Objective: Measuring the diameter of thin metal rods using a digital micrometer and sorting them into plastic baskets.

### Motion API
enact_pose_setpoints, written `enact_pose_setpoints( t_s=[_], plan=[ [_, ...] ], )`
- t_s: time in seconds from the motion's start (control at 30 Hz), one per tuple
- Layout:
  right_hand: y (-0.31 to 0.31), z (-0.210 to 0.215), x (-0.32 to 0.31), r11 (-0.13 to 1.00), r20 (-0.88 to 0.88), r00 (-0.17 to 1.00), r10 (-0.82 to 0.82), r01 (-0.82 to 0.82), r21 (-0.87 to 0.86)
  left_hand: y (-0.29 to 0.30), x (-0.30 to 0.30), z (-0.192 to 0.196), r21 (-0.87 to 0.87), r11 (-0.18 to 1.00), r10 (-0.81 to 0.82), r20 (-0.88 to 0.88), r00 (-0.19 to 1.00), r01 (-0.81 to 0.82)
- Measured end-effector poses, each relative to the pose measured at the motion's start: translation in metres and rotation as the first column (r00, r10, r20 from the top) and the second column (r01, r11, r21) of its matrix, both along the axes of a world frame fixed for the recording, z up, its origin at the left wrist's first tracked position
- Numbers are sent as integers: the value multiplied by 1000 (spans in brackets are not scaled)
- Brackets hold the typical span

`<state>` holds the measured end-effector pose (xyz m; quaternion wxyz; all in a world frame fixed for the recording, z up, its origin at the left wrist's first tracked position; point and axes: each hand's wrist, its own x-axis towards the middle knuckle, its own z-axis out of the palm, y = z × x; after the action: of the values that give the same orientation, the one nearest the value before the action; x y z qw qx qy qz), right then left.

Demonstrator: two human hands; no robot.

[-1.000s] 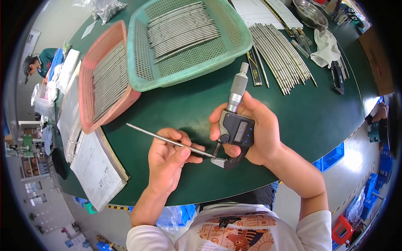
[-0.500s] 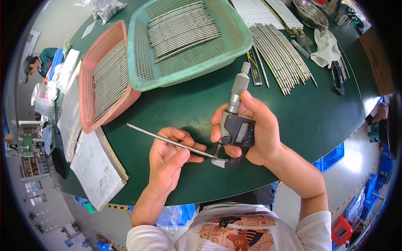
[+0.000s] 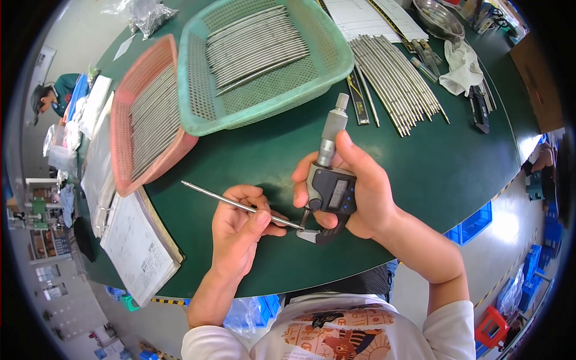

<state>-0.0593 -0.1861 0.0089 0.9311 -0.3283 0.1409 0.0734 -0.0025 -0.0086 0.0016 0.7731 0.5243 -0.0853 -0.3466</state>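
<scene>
My left hand (image 3: 240, 231) pinches a thin metal rod (image 3: 207, 192) between thumb and fingers, its far end pointing up to the left. The rod's near end lies in the jaw of a digital micrometer (image 3: 332, 191), between the spindle and the anvil; whether both faces touch it I cannot tell. My right hand (image 3: 369, 192) is wrapped round the micrometer's frame, with its grey thimble pointing up and away. The micrometer's small screen faces up.
Ahead stands a green basket (image 3: 264, 114) of metal rods, beside a pink basket (image 3: 188, 144) of more rods. Loose rods (image 3: 399, 84) lie at the back right near a white cloth (image 3: 462, 72) and a black-handled cutter (image 3: 479, 109). An open binder (image 3: 141, 252) lies at left.
The micrometer and my right hand have shifted slightly left. The rod's near end has moved with the jaw and stays in it. The whole view has shifted a little.
</scene>
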Motion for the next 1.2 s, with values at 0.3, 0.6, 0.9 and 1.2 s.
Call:
enact_pose_setpoints(
  t_s=[0.3,0.6,0.9,1.2],
  plan=[
    [-1,-2,1,999,-22,1000,-7,8,36,1,1,-1,2,1000,-7,-19,1000,7],
    [-1,-1,0,997,9,1000,3,-3,72,0,0,-1,8,1000,2,3,1000,-2],
    [0,-3,0,998,28,1000,-5,3,69,0,0,-2,5,1000,-4,-1,1000,4],
    [0,1,-1,1000,25,1000,5,-5,14,0,1,-2,10,1000,4,-11,1000,-3]
  ],
)
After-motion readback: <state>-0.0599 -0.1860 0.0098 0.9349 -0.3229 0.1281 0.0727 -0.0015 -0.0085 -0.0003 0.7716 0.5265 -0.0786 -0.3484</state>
